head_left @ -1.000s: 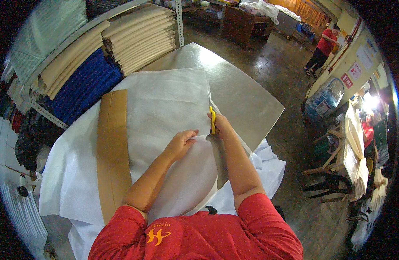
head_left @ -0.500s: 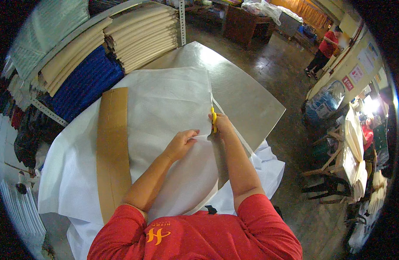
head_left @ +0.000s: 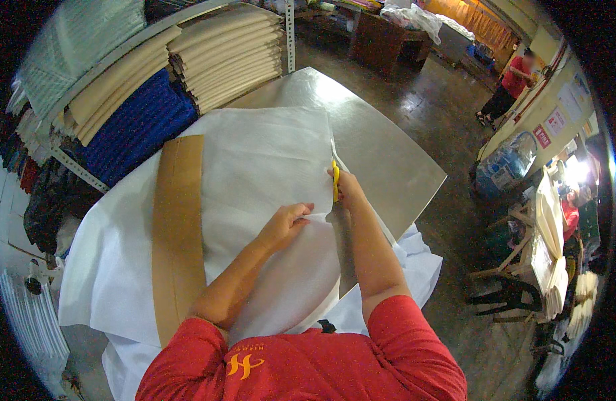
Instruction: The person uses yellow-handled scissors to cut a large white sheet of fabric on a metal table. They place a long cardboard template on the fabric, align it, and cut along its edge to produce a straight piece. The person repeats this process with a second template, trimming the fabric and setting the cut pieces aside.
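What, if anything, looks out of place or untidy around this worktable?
Mainly the loose white fabric: it lies crumpled at the near right edge of the shiny silver-grey tabletop, whereas the white fabric sheet under the flat brown strip lies fairly smooth. No clear spill shows.

a head-worn fisheye looks down from near above the left hand [head_left: 284, 225] and right hand [head_left: 348, 190].

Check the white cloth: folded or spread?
Spread: the white cloth lies broad and mostly flat across the metal table; cannot tell whether it is doubled.
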